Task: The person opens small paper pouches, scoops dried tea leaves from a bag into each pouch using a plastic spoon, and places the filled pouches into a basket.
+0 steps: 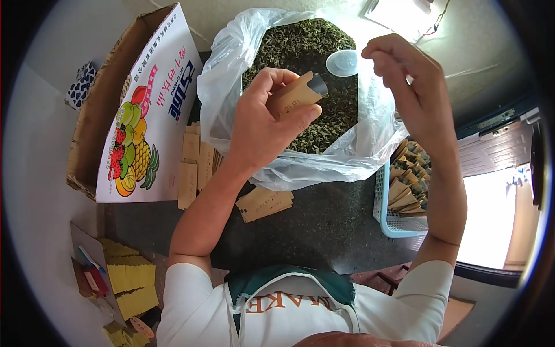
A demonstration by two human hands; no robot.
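My left hand (263,130) is closed around a small brown paper packet (291,98), tilted with its mouth to the right. A dark grey surface shows at the packet's mouth. Below lies a heap of dried green leaves (306,34) inside a clear plastic bag (225,87) with its edges folded outward. My right hand (413,75) is raised at the bag's right side, fingers curled together. From its fingertips a translucent plastic scoop (342,62) reaches over the leaves; its handle is mostly lost in glare and behind the fingers.
Loose brown packets (265,203) lie on the dark table (324,231), with stacked packets (189,168) further left. A light blue basket (393,228) on the right holds several packets. A fruit-printed carton (141,127) stands at left; yellow bundles (130,277) sit below it.
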